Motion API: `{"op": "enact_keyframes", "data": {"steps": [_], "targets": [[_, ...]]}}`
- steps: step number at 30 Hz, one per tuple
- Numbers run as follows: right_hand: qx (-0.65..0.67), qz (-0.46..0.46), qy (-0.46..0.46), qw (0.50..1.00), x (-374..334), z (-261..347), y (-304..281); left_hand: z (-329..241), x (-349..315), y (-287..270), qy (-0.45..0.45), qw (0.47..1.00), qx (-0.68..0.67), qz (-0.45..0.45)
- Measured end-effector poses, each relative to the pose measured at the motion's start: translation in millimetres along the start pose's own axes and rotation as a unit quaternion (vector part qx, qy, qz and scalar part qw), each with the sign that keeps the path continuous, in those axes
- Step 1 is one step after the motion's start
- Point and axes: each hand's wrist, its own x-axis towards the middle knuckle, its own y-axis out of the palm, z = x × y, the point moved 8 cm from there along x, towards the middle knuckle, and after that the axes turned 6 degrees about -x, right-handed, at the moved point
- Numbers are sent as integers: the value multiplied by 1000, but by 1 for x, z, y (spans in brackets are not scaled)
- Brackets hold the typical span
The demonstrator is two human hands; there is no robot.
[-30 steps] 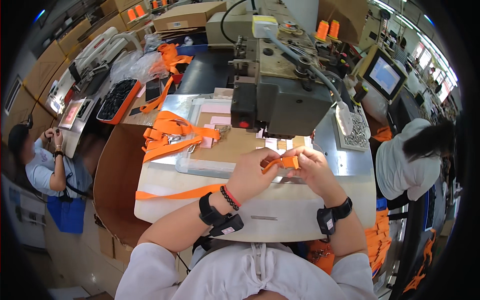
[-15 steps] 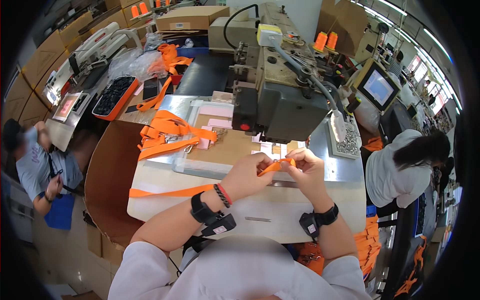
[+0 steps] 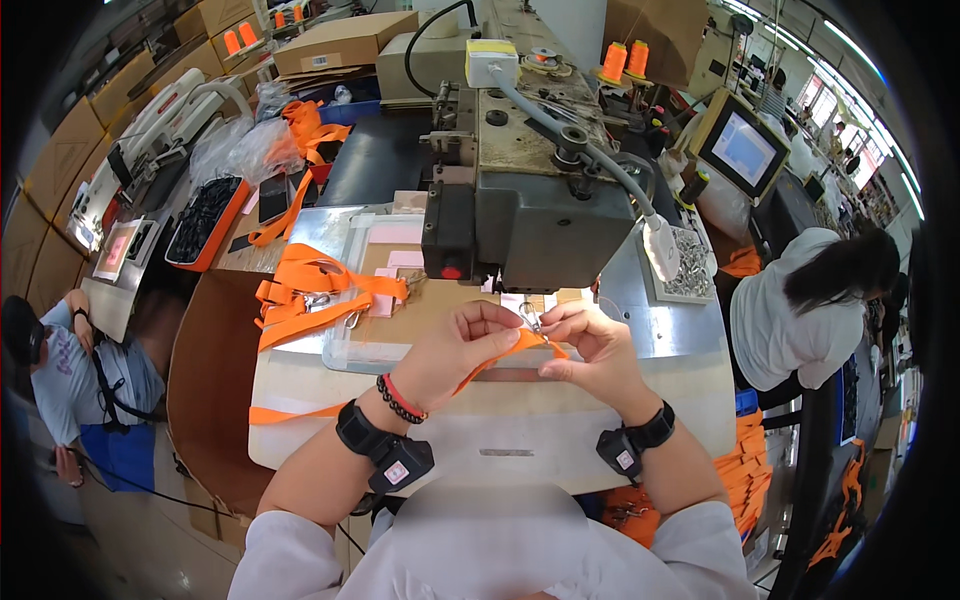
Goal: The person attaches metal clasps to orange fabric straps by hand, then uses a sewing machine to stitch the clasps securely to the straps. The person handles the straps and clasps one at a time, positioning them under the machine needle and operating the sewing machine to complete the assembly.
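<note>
Over the front edge of the sewing machine's work plate, both my hands hold an orange strap [image 3: 516, 345]. My left hand [image 3: 472, 345] is closed, pinching the strap between thumb and fingers. Closed from the other side, my right hand [image 3: 592, 348] grips the strap's end by a metal snap hook [image 3: 530, 316], which points up between the hands. The fingertips partly hide where hook and strap meet. The strap's long tail [image 3: 290, 414] runs under my left wrist and lies across the pale table to the left.
The sewing machine head [image 3: 550, 225] hangs just beyond my hands. Orange straps with hooks [image 3: 315, 290] lie piled at the left. A tray of metal hooks [image 3: 685, 265] sits at the right, below a screen [image 3: 742, 150]. Co-workers sit on both sides.
The snap hook, mostly covered by my fingers before, now shows upright between my hands. The strap's held part has turned and slopes down to both sides. The whole view has shifted slightly.
</note>
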Motion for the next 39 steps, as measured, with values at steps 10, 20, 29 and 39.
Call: {"op": "enact_keyframes", "data": {"steps": [10, 20, 29, 39], "targets": [[111, -49, 165, 979, -9, -20, 2, -11, -8, 16, 125, 979, 151, -48], [-302, -110, 55, 945, -12, -6, -7, 13, 5, -2, 105, 973, 177, -103], [-313, -75, -7, 947, -11, 10, 12, 9, -1, 10, 125, 958, 232, -114], [-169, -56, 146, 973, -18, -30, 8, 4, -2, 14, 159, 950, 255, -90]]}}
